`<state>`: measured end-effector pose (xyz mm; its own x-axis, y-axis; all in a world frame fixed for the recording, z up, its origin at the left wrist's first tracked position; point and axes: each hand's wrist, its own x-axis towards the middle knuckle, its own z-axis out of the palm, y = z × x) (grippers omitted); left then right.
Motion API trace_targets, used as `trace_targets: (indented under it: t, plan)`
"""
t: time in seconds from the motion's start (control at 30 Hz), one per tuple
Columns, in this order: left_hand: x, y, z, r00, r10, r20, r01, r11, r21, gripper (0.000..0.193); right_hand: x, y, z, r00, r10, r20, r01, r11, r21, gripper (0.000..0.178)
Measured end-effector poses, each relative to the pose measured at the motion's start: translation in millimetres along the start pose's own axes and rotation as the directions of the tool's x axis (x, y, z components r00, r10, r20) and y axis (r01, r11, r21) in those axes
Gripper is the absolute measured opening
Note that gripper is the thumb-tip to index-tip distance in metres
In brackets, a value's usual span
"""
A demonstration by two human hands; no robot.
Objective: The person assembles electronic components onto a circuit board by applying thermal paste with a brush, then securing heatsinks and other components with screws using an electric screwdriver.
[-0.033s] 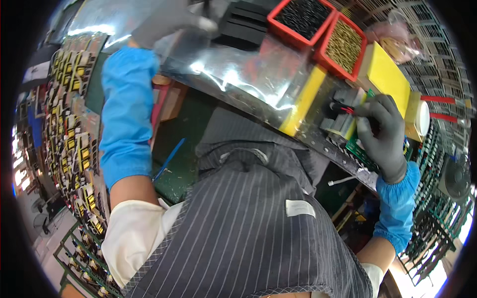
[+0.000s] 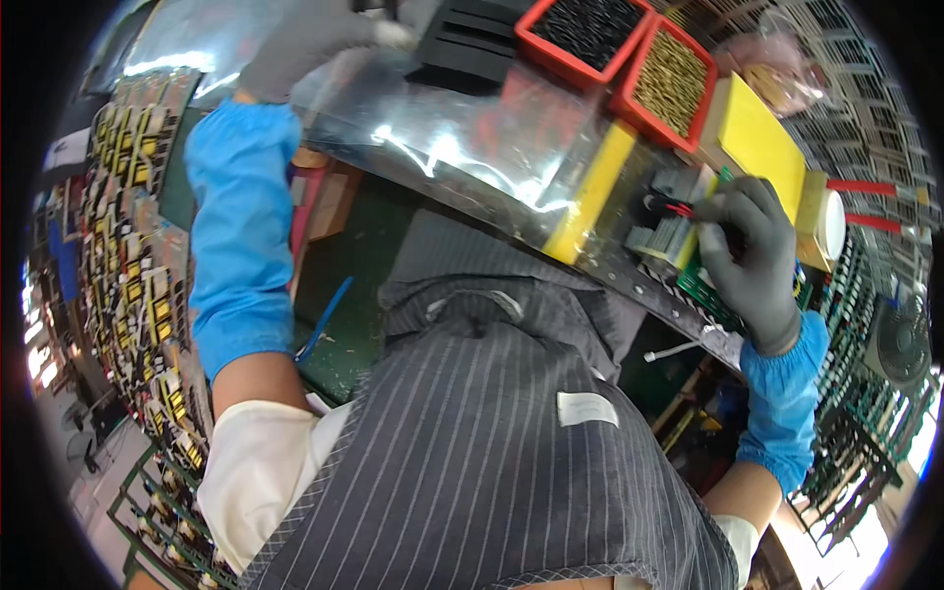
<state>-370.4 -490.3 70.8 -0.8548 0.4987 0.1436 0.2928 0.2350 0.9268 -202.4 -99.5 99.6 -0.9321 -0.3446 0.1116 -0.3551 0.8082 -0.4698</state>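
While R hand [image 2: 752, 261] bends its fingers by red-and-black wires [image 2: 672, 206], can't tell if they grip; grey metal blocks [image 2: 661, 239] & green PCB [image 2: 703, 288] sit adj., nr front edge of bench [image 2: 610, 258]. L hand [image 2: 315, 49] is L of black slotted block [image 2: 472, 49], grip unclear.

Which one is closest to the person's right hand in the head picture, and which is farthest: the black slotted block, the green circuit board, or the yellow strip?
From the right hand:
1. Green circuit board, right by the hand.
2. Yellow strip, to its left.
3. Black slotted block, farther left, near the top.
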Motion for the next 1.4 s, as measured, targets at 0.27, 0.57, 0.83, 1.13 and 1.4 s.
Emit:
trace_targets:
  t: [0.27,0.57,0.83,1.13,1.4]
  plan:
    - [-16.5,35.3,158.3,0.998,0.042,0.055,-0.018,0.928,-0.372,0.072,-4.5,0.4,-3.6,0.999,0.032,-0.007,-0.032,0.999,-0.016,0.012]
    - [-10.5,33.8,248.1,0.982,-0.056,0.179,0.123,0.914,-0.386,0.041,-6.5,5.4,-0.1,0.999,0.035,-0.006,-0.035,0.999,-0.029,0.010]
    - [-1.4,47.3,245.0,0.963,-0.113,0.244,0.176,0.950,-0.257,0.039,-7.0,6.3,0.5,1.000,-0.005,-0.022,0.005,1.000,-0.022,0.009]
    - [8.8,39.9,253.2,0.975,0.015,0.220,0.013,0.992,-0.125,0.035,-5.3,12.2,1.5,0.997,-0.063,-0.034,0.061,0.997,-0.041,0.008]
    - [8.6,40.5,257.4,0.984,0.016,0.176,0.013,0.986,-0.163,0.036,-7.7,9.8,-1.8,0.999,0.001,-0.045,0.000,1.000,0.023,0.017]
